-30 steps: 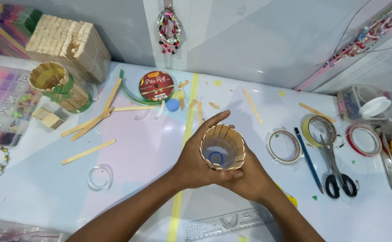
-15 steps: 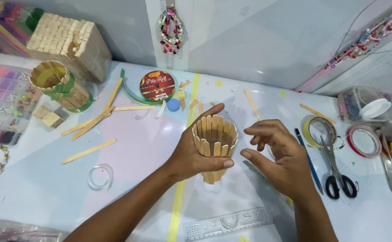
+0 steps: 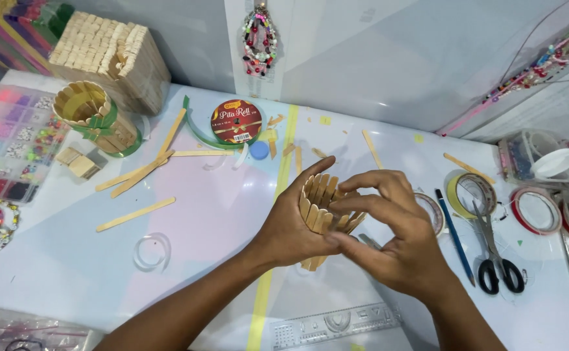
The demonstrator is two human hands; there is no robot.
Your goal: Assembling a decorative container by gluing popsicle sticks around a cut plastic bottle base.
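I look down on a white table (image 3: 200, 214) with a yellow tape line along it. At the far left stands a wooden block box (image 3: 109, 58), the biggest thing here, with a bead tray (image 3: 11, 140) beside it. In front of the box sits a finished stick cup (image 3: 92, 117), ringed with green ribbon. A ribbon roll (image 3: 236, 121) lies near the middle back, and loose sticks (image 3: 141, 172) are scattered between it and the finished cup. To the right are tape rolls (image 3: 531, 209), scissors (image 3: 492, 250) and a pencil (image 3: 455, 235); a clear ruler (image 3: 336, 323) lies at the near edge.

Over the centre my left hand (image 3: 291, 231) wraps around the cup (image 3: 323, 205), fingers closed on its side, thumb up along the sticks, holding it tilted above the table. My right hand (image 3: 401, 247) is at the rim, fingertips (image 3: 340, 207) curled and pressing on the sticks at the right side, not gripping the whole cup.

I judge the stick wall nearly closed all round; it bears no ribbon yet, unlike the finished one, so binding seems left.
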